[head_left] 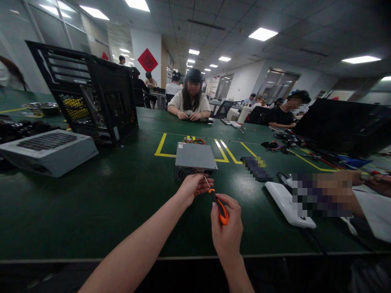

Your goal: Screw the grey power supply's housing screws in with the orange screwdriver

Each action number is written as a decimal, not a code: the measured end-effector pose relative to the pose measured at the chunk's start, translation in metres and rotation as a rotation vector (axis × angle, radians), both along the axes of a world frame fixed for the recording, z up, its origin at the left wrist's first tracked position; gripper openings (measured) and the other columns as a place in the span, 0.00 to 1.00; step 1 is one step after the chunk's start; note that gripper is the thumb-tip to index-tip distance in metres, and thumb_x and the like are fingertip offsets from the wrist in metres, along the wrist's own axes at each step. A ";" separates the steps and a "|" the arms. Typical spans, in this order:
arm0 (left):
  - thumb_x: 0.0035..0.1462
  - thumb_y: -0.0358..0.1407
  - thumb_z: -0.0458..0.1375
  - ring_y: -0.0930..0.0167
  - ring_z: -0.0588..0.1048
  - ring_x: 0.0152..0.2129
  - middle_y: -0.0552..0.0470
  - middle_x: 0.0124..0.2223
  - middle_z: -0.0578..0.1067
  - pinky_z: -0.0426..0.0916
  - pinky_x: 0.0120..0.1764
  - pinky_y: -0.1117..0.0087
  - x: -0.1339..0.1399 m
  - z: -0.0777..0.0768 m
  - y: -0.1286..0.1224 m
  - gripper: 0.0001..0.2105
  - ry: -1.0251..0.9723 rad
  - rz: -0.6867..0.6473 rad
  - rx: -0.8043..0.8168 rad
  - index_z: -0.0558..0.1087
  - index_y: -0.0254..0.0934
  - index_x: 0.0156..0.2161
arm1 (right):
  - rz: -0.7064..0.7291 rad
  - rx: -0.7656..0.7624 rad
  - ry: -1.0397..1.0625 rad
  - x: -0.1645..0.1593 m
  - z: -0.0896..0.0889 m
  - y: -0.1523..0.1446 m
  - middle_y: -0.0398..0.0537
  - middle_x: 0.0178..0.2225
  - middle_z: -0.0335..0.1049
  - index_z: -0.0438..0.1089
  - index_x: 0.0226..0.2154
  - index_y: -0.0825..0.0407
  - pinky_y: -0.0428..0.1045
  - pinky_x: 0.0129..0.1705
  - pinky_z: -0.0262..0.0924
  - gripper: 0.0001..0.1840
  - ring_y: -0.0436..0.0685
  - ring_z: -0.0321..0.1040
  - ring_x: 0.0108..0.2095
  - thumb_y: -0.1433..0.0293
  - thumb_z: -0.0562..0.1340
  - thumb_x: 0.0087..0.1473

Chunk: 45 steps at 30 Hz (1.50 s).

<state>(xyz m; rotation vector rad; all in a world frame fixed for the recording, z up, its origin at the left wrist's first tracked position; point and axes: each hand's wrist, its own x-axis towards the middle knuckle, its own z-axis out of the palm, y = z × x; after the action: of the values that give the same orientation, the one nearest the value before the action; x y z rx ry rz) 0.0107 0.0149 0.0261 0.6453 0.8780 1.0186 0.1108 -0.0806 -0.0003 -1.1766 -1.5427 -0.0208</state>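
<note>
A screwdriver (pixel 218 205) with an orange and black handle is gripped in my right hand (pixel 229 226), its thin shaft slanting up and to the left. My left hand (pixel 195 186) meets the tip, thumb and forefinger pinched together there and the other fingers loosely stretched. Whatever lies in that pinch is too small to make out. Just beyond the fingers a grey computer power supply (pixel 195 155) rests on the green table, its fan side facing me and partly covered by my left hand. Coloured cables (pixel 195 141) bunch up behind it.
On the left stand a black computer case (pixel 100 97), another power supply (pixel 51 150) and a metal bowl (pixel 41 108). A white power bank-like box (pixel 288 205) and a blurred phone-shaped item (pixel 256 167) lie right. Another person's arm (pixel 360 195) reaches in there; a co-worker (pixel 191 99) sits opposite.
</note>
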 end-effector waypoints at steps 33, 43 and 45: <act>0.57 0.29 0.47 0.72 0.75 0.26 0.42 0.33 0.76 0.68 0.28 0.74 0.004 -0.004 0.000 0.08 -0.010 0.035 0.031 0.68 0.31 0.35 | -0.067 -0.050 -0.035 0.001 -0.001 -0.001 0.50 0.37 0.62 0.60 0.41 0.51 0.51 0.37 0.62 0.10 0.55 0.64 0.37 0.67 0.54 0.55; 0.56 0.28 0.49 0.73 0.75 0.25 0.42 0.33 0.77 0.68 0.28 0.75 0.005 -0.004 0.000 0.06 -0.003 0.080 0.027 0.68 0.31 0.35 | -0.058 0.174 -0.098 0.004 -0.005 0.001 0.53 0.45 0.63 0.59 0.44 0.49 0.57 0.44 0.62 0.15 0.57 0.63 0.46 0.77 0.56 0.53; 0.56 0.28 0.48 0.73 0.75 0.25 0.42 0.34 0.77 0.68 0.28 0.75 0.005 -0.004 0.000 0.06 0.002 0.092 0.030 0.68 0.31 0.35 | -0.082 0.162 -0.125 0.004 -0.004 0.002 0.53 0.45 0.64 0.60 0.43 0.49 0.57 0.43 0.62 0.14 0.58 0.63 0.46 0.76 0.57 0.53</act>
<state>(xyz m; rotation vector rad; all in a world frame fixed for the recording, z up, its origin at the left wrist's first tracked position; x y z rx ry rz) 0.0158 0.0153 0.0218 0.6353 0.9021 1.1155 0.1149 -0.0790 -0.0043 -1.1265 -1.5693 -0.2738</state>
